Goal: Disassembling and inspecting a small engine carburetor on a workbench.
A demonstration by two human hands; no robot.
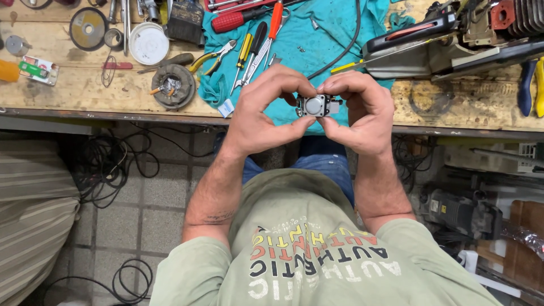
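Both hands meet over the near edge of the wooden worktop point(68, 90): the left hand point(262, 113) curls its thumb and fingers closed around the left side of a small grey metal part point(316, 105) with a round face, and the right hand point(362, 113) pinches its right side the same way. Behind the part lies a teal cloth point(334, 34) carrying screwdrivers point(252, 48) and pliers point(215, 56). Farther right sits a chainsaw body point(447, 39).
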